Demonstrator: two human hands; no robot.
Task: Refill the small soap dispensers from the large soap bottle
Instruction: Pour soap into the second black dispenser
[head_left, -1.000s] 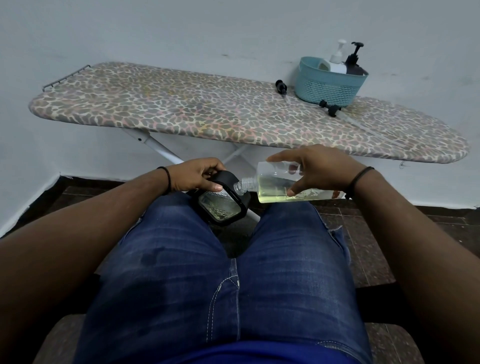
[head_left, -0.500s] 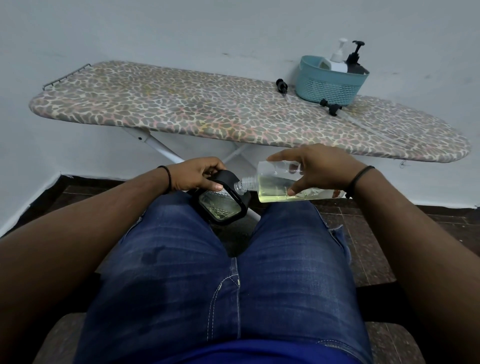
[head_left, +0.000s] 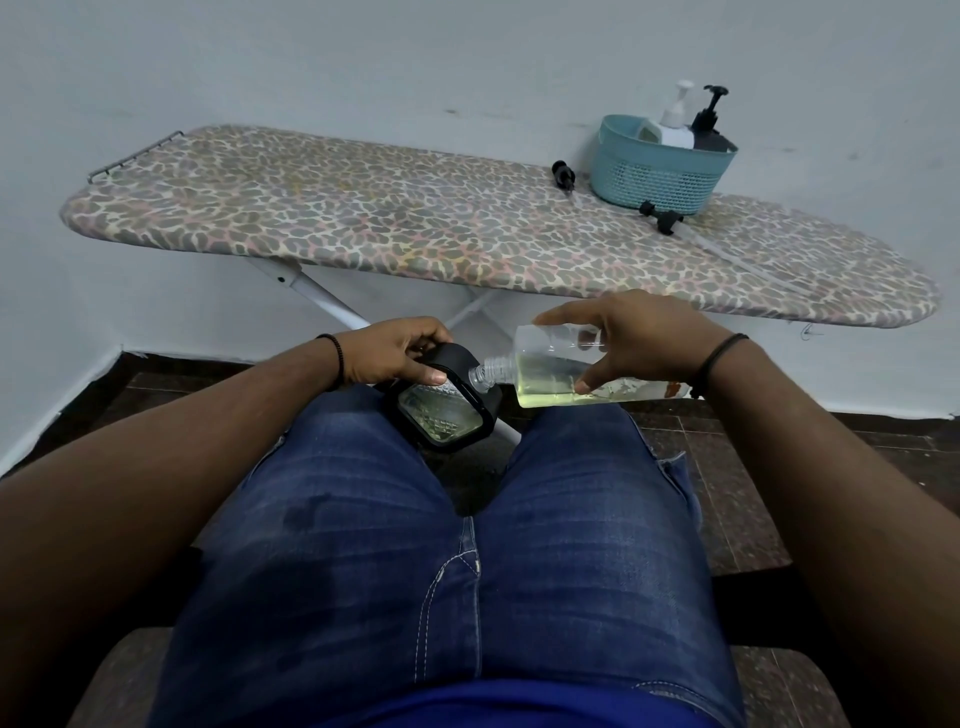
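Here we are mid-pour: the right hand (head_left: 639, 338) has the large soap bottle (head_left: 561, 371) tipped over almost flat, thumb underneath and fingers curled over the top, clamping the clear body so its open neck points left. That neck sits right at the black rim of the small dispenser (head_left: 441, 402), which the left hand (head_left: 395, 353) holds between the knees, fingers wrapped over its top edge and thumb pressed along the near side. The tilt makes sense: the yellow-green soap lies low along the bottle's underside, so it has to be laid nearly level to bring liquid to the mouth. Holding the dispenser angled toward the bottle looks meant to catch the stream, though I cannot make out any actual flow. Some liquid shows behind the dispenser's clear face. Up on the ironing board (head_left: 363, 228), a teal basket (head_left: 660, 171) holds two more pump bottles, with loose pump heads (head_left: 660, 218) lying beside it, presumably waiting to be refitted.
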